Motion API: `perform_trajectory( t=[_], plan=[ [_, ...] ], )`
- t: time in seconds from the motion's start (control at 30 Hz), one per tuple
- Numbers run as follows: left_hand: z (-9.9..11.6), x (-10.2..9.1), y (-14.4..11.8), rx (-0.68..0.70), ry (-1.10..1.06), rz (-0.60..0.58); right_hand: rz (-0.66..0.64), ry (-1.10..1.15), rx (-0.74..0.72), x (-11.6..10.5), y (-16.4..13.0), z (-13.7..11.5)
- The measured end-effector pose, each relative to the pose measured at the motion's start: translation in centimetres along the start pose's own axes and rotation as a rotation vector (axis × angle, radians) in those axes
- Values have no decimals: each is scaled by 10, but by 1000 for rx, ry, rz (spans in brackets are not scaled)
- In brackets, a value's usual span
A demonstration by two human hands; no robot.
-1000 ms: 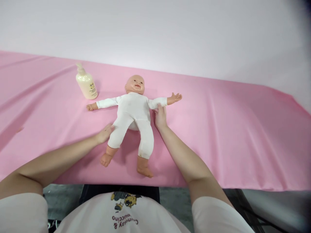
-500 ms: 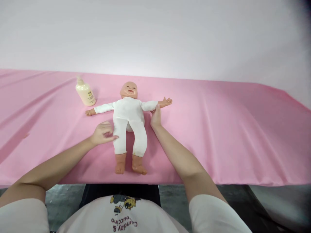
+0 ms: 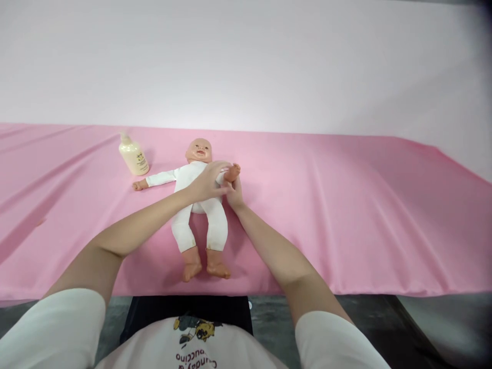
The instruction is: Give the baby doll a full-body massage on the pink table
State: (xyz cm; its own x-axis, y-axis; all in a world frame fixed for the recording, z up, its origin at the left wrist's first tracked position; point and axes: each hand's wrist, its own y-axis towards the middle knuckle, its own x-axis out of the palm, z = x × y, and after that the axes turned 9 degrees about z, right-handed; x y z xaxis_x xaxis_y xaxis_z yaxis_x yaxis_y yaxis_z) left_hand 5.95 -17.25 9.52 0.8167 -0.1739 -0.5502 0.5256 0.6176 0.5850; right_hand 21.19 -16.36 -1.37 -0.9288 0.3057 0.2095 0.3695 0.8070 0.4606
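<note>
The baby doll (image 3: 200, 205) lies face up near the worktop's (image 3: 346, 215) front edge, feet toward that edge, head toward the far edge. Both hands meet at its raised arm: left hand (image 3: 209, 183) fingers curled over it, right hand (image 3: 234, 193) gripping beneath. A lotion bottle (image 3: 132, 155) stands beyond.

Left hand (image 3: 207, 182) moved from the doll's (image 3: 200, 205) leg across its chest, doll's outstretched arm (image 3: 229, 173) now folded inward, gripped by both hands.
</note>
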Motion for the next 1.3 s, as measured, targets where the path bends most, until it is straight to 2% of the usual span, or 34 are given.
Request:
perform_trajectory(
  t=[0.07, 0.17, 0.3, 0.43, 0.6, 0.73, 0.83, 0.97, 1.17, 1.3],
  plan=[
    [-10, 21, 26, -140, -143, -73, -21, 14, 39, -1, 0, -1],
    [-29, 43, 46, -221, -277, -95, -5, -4, 64, -2, 1, -6],
    [-53, 53, 44, -260, -411, -32, 30, 33, 100, -1, 3, -7],
    [-64, 54, 38, -228, -432, 15, 47, 44, 152, -1, 3, -4],
    [-63, 53, 35, -246, -469, -33, 30, 52, 140, -5, 2, -7],
    [-60, 54, 35, -303, -592, -18, -23, 15, 125, -7, -1, -9],
    [-59, 54, 35, -296, -696, -32, -51, 13, 125, -7, -2, -9],
    [-57, 55, 35, -265, -734, -80, -37, 8, 107, -8, -1, -9],
    [-48, 53, 34, -268, -716, -81, -24, -41, 79, -14, -1, -6],
    [-49, 54, 35, -280, -766, -72, 0, -2, 47, -17, -1, 5]
  ],
)
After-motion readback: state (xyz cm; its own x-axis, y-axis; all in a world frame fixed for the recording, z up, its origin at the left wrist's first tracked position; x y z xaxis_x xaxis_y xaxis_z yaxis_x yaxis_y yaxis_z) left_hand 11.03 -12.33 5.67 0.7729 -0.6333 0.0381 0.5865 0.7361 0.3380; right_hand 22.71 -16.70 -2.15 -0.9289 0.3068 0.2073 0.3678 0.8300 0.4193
